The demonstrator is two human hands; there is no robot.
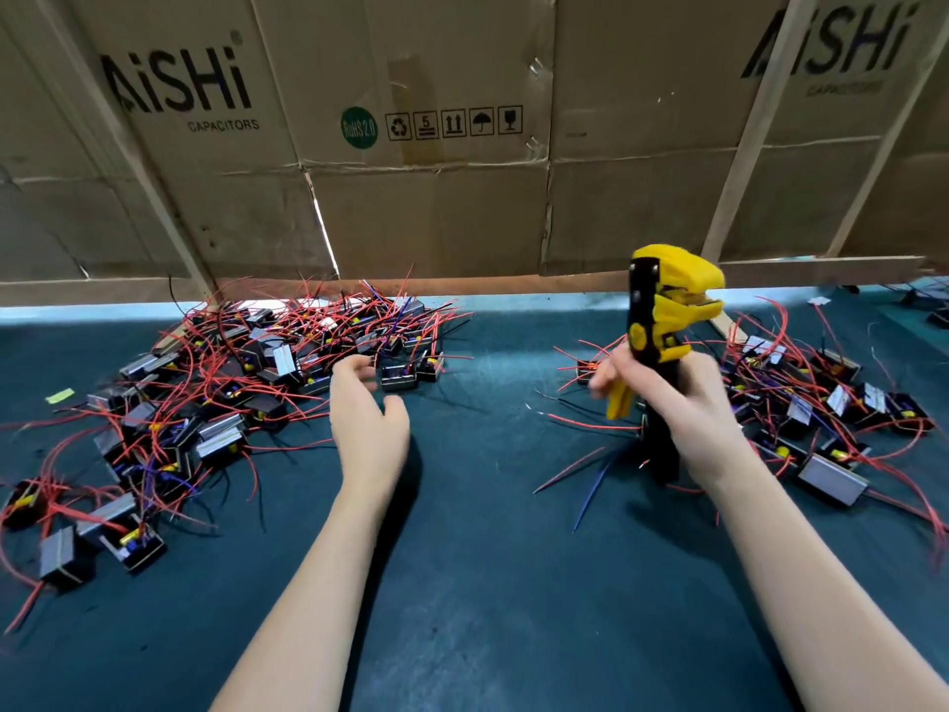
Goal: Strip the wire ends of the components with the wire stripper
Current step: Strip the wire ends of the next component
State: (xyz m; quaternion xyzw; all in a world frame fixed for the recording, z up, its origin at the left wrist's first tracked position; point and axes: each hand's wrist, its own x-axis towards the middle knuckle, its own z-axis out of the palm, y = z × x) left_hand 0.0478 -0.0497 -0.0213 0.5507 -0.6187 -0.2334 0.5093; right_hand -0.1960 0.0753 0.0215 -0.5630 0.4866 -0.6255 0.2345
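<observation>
**Two piles, one tool up, no part in hand yet**

Two heaps of components on the green tabletop: left pile and right pile, well apart. Wire stripper held upright in right hand, fingers curled round the black handle, yellow lever sprung out past blurred fingertips. Head of the tool up and pointing right, nothing between the blades as far as visible. Left hand loosely curled, holding nothing, just beside the near edge of the left pile, close to one black component.

Risks, as judgement:
- Tangled red wires likely to drag neighbours along when one part gets lifted; several could spill off the heap.
- Thin leads easy to nick or cut short if fed too deep or crooked into the blades.
- Stripped and unstripped parts easy to mix; which pile is done not readable here.

Hard to see:
- Right fingertips motion-blurred, exact grip unclear.
- Wire ends too small to judge as bare or insulated.
- Lower handle hidden behind the right hand.
- Right pile cut off at frame edge; loose wires near it, attachment unclear.
- Cardboard boxes blocking the far side.
</observation>
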